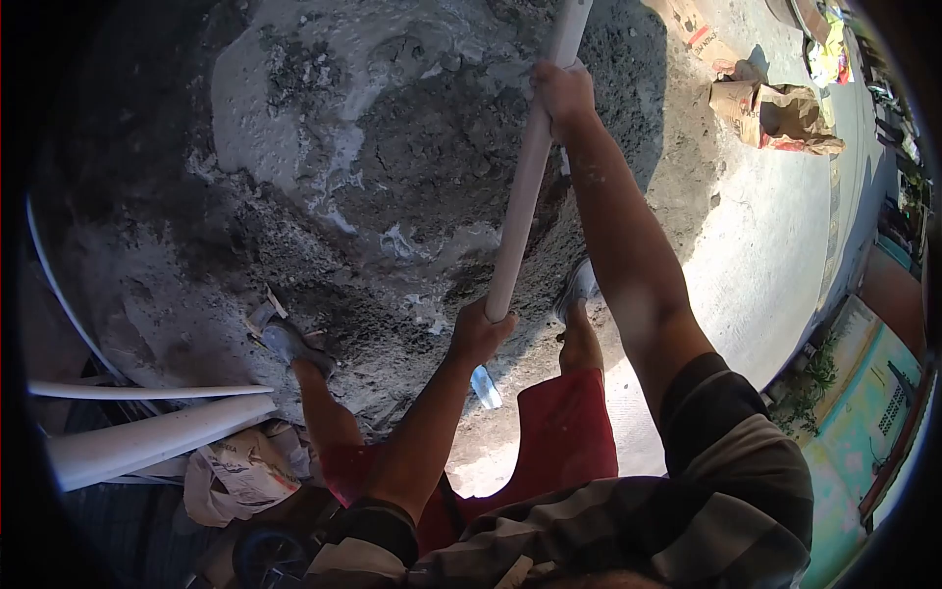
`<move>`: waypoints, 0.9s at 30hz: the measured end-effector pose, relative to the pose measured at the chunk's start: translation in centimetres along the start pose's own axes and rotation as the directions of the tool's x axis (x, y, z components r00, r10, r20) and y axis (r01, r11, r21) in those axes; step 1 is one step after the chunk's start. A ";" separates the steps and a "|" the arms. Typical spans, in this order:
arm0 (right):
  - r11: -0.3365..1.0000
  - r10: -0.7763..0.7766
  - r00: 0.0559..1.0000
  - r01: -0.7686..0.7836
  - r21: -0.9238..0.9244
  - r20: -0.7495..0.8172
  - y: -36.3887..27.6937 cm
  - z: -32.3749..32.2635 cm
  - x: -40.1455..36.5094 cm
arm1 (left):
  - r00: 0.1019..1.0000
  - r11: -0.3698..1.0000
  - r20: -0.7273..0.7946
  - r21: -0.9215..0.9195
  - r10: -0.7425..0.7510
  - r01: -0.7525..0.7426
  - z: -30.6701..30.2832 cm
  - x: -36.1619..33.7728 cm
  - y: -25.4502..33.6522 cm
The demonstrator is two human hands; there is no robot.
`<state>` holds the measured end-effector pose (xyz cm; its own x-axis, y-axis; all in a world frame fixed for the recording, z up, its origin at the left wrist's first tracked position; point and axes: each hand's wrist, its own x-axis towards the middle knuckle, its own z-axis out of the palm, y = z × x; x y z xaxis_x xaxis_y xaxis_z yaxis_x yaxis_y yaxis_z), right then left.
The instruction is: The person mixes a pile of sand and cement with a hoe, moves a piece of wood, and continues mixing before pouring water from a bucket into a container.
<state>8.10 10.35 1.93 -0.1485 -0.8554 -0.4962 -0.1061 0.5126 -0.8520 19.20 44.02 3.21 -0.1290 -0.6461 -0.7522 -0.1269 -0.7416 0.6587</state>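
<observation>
Concrete ground (765, 255) bears wet mortar heap (412, 177); torn paper sacks (775, 116).

shirt (746, 471): dark, grey stripes | shorts (564, 432): red | shoes (289, 344): grey

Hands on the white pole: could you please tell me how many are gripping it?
2. The left hand holds the white pole near its lower end; the right hand holds it higher up.

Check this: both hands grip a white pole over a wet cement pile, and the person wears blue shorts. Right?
Not quite: the shorts are red, as the head view shows. The left hand and right hand do both grip the white pole over the wet cement pile.
</observation>
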 end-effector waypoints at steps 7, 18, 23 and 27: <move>0.835 0.079 0.995 -0.097 -0.541 -0.057 11.8 4.9 3.1 | 0.986 0.933 0.000 -0.324 -0.165 0.156 3.2 -1.4 -2.9; 0.976 0.207 0.978 -0.205 -0.073 0.029 15.5 1.2 -13.4 | 0.953 0.954 0.051 0.045 -0.297 0.295 4.9 -8.6 -15.4; 0.988 0.151 0.985 -0.153 0.024 0.084 7.9 0.6 -13.8 | 0.964 0.954 -0.023 0.134 -0.267 0.267 4.0 -6.2 -10.9; 0.998 -0.059 0.989 0.057 0.017 0.134 -0.4 3.6 -5.8 | 0.999 0.999 0.025 0.028 -0.044 0.043 0.1 0.9 -3.4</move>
<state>12.52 14.89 4.53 -0.0085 -0.8863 -0.4629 -0.0980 0.4615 -0.8817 19.46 46.00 0.28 -0.1476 -0.6082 -0.7800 -0.1595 -0.7636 0.6256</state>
